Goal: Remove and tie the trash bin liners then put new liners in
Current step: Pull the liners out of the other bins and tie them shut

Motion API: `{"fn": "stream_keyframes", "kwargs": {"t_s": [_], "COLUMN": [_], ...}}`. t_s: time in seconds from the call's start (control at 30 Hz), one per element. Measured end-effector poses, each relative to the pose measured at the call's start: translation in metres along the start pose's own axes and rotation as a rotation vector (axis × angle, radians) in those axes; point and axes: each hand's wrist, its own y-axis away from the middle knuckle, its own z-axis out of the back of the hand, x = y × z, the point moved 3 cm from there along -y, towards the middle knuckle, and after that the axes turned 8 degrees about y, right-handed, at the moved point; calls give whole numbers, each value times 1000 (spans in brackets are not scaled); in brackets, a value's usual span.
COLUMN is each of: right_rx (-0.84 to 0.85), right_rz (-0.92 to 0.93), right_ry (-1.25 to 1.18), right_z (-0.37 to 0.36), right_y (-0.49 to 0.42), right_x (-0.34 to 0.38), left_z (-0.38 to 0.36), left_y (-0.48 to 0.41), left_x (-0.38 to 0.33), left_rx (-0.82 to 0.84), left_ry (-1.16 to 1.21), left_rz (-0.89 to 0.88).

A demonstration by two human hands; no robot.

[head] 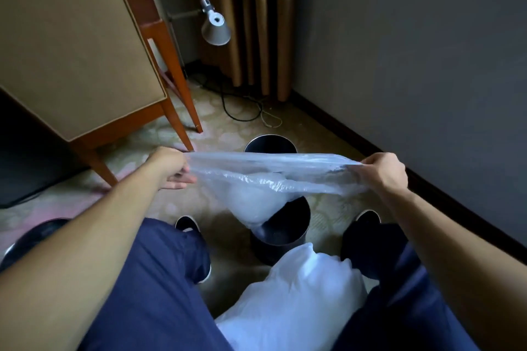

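Our left hand (pixel 171 168) and right hand (pixel 383 171) each pinch one side of the liner (pixel 271 177), mid-frame. We stretch it wide, we think, so its mouth fits the bin (pixel 285 232) below.

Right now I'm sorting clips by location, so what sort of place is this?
Probably a hotel room: patterned carpet, heavy floor-length curtains, an adjustable lamp, and a small black bin with a clear liner held above it.
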Motion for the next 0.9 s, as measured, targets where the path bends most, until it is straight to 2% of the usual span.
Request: {"fn": "stream_keyframes", "kwargs": {"t_s": [0.1,0.2,0.27,0.33,0.43,0.5,0.53,0.6,0.67,0.77,0.9], "right_rx": [113,386,528,669,796,870,868,736,568,365,284], "right_rz": [-58,-56,-46,66,203,318,430,665,834,1034,1092], "right_ry": [-12,-453,-738,-908,-1136,-1233,-1192,-945,-593,-142,179], "right_z": [19,25,32,46,70,86,95,109,119,114,74], "right_y": [11,23,33,43,53,61,69,84,102,131,152], "right_x": [9,26,42,59,74,81,87,100,116,147,183], "left_z": [13,19,25,33,45,50,52,52,46,22,-15], "left_y": [22,41,53,63,71,76,77,82,91,119,160], "left_x": [-13,-31,-42,-50,-58,-64,-66,-75,-86,-104,-126], "left_rx": [222,505,621,706,724,563,459,249,132,221,407], "left_ry": [224,448,590,651,524,279,130,-90,-136,-131,-213], "left_rz": [52,2,-52,-116,-254,-304,-332,-415,-502,-577,-743]}}
